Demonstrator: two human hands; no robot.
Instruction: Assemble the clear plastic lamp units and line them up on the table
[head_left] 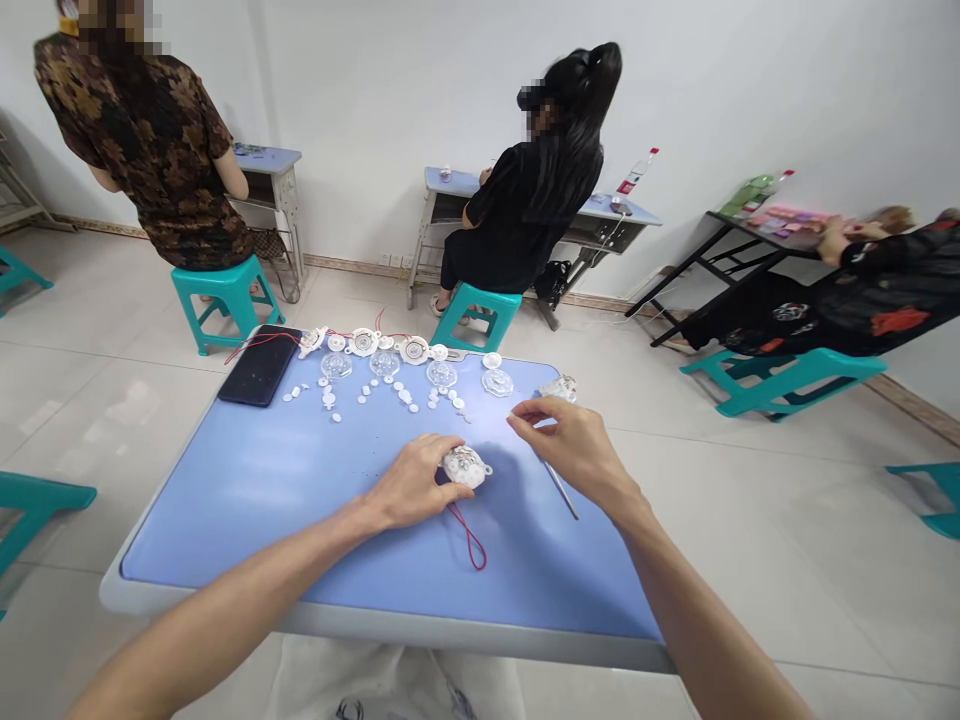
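Observation:
My left hand is closed round the edge of a small white plastic housing with metal bits on its upper face, keeping it just at the table surface. A red cord loop trails from below it. To its right, my right hand hovers with thumb and forefinger pinched together; whatever is between them is too small to make out. Below that hand a thin metal rod slants across the table, its upper end hidden. Just beyond the fingers is a clear-and-white part.
Along the blue table's far edge run white round housings with red cords, clear discs and several small white pieces. A black phone lies at the far left corner. Other people sit at desks beyond, on green stools.

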